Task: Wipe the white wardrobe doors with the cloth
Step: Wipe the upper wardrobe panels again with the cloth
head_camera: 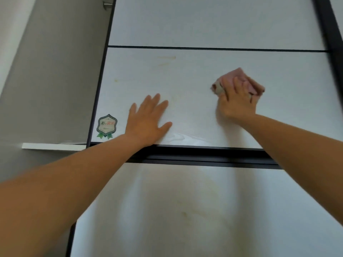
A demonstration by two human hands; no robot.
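The right hand [236,101] presses a bunched pink cloth [241,80] against the white wardrobe door [194,75], fingers spread over it. The left hand [148,120] lies flat and wide on the same panel, right of a badge sticker [106,126].

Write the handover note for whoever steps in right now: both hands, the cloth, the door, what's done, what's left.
Left hand: flat on the middle door panel, fingers spread, holding nothing.
Right hand: presses the bunched pink cloth against the same panel, right of centre.
Done: cannot tell which areas have been wiped.
Left: yellowish streaks near the panel's top left and faint marks on the lower panel are unwiped. The upper panel likely needs a pass too.
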